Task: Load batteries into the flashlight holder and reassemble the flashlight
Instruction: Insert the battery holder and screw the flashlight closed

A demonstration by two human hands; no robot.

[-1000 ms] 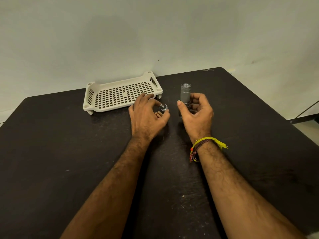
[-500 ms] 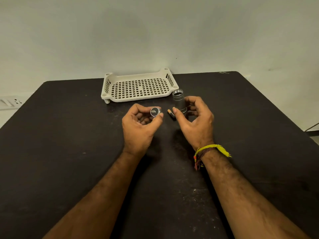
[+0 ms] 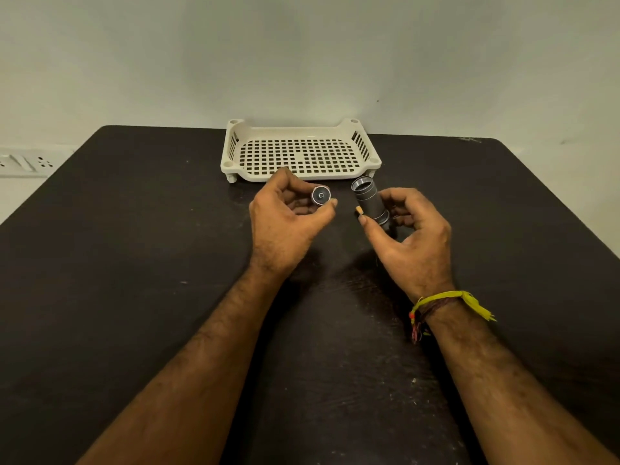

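Observation:
My left hand (image 3: 288, 219) pinches a small round flashlight cap (image 3: 321, 195) between thumb and fingers, its inner face with a metal contact turned toward me. My right hand (image 3: 413, 237) grips the grey metal flashlight body (image 3: 369, 200), tilted with its threaded open end pointing up and to the left. A small tan object (image 3: 359, 210), perhaps a battery tip, shows just left of the body by my right thumb. Cap and body are a short gap apart above the black table (image 3: 134, 263).
A white perforated plastic tray (image 3: 367, 152) stands at the table's far edge, just behind my hands. A wall socket strip (image 3: 23, 161) is at the far left. Yellow and dark threads (image 3: 446, 305) circle my right wrist.
The view has swung so the tray sits centred behind my hands. The flashlight body has tipped from upright to leaning left. Both hands keep their hold.

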